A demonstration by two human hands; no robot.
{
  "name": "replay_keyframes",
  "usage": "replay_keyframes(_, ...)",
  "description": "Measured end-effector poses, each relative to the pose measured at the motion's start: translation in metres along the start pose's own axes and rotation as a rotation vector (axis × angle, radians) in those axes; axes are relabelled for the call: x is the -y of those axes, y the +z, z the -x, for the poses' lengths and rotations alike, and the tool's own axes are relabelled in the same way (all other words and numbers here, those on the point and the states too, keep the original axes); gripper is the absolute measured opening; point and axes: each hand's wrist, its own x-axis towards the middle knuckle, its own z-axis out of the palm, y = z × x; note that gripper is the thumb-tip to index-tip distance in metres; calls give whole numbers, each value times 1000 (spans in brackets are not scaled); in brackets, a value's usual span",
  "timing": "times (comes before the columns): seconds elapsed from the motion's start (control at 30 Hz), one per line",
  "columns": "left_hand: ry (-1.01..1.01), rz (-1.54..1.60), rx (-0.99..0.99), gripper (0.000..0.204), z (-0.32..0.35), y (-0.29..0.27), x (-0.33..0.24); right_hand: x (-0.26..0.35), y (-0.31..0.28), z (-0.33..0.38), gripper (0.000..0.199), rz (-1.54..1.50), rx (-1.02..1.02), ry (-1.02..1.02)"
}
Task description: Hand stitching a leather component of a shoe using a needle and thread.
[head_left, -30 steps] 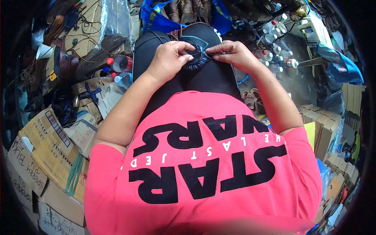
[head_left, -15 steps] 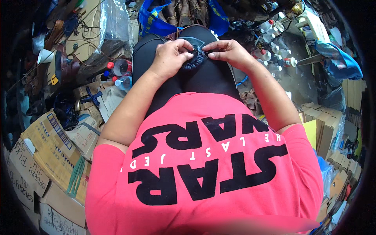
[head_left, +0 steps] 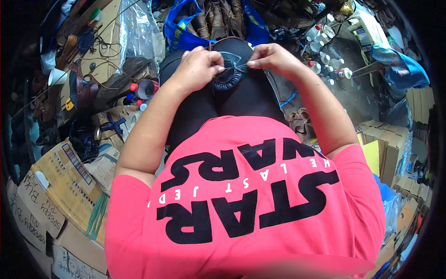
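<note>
On my black-clad lap rests a dark blue piece of shoe upper (head_left: 225, 84) with a puckered, gathered rim and a grey-blue flap at its far side. A thin thread (head_left: 239, 68) crosses it between my hands. My left hand (head_left: 200, 68) is closed in a pinch at the left side of the upper, on the thread. Just off the right side, my right hand (head_left: 275, 59) pinches the thread's other end between thumb and finger. The fingers partly cover the flap's left edge.
Beyond my knees stands a blue bag (head_left: 257, 33) of brown leather shoes (head_left: 218, 21). Several plastic bottles (head_left: 314, 67) stand at right, with others at left (head_left: 145, 88). Cardboard boxes (head_left: 65, 169) are stacked on the left, more cartons (head_left: 383, 139) on the right.
My hands have moved apart, the right one outward to the right, drawing the thread into a visible line. The upper now shows more between them.
</note>
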Motion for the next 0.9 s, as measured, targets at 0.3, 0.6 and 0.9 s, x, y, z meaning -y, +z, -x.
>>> replay_keyframes(0.3,-146,271,107,10,-5,18,-8,-20,-7,23,17,131,-21,3)
replay_keyframes(0.6,-39,205,165,12,-8,13,-9,-10,-18,50,29,54,-105,30)
replay_keyframes(0.9,-25,247,171,13,-6,13,-6,-11,-1,61,11,-33,-153,-36)
